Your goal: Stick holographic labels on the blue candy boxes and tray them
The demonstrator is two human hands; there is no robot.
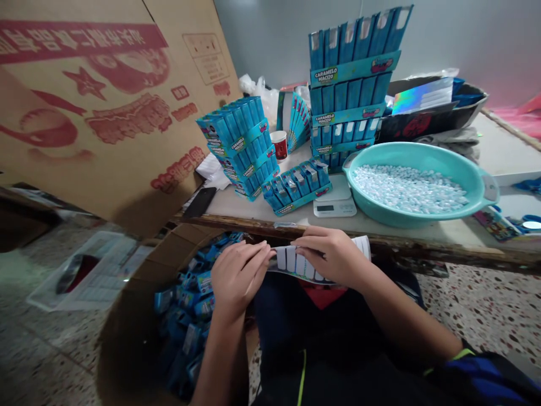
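Above my lap, just in front of the table edge, a white sticker sheet (307, 267) with rows of pale labels stretches between my hands. My left hand (239, 276) pinches its left end between thumb and fingers. My right hand (333, 254) has its fingers closed on the upper edge near the middle, and the sheet's curled right end shows behind that wrist. Beyond, on the table, a blue display tray (302, 202) holds several small blue boxes with clear tops. Beside it lies a white scale (335, 210).
Stacked blue trays (243, 146) and a taller stack (350, 84) stand behind. A turquoise basin (406, 217) of small wrapped pieces sits right. Also there are a paper cup (279, 145), a phone (200, 202), a large carton (105, 101), and a bin (122, 316) of blue boxes.
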